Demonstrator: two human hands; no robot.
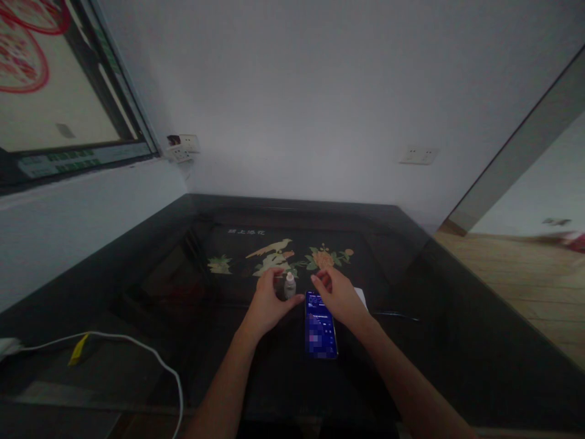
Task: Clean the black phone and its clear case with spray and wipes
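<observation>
Bottle [290, 286] could topple if left hand [269, 302], fingers parted around it, nudges it; right hand [342, 297] curled, contents unclear.

Four pale Chinese characters [246, 231], second 上, last 花, on dark tabletop [439, 347], phone [320, 329] text too blurred to read

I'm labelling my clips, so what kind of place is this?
Probably a room in a home, though I can't be sure: there's a dark table decorated with a bird and flowers, wall sockets, and a wood-look floor.
</observation>
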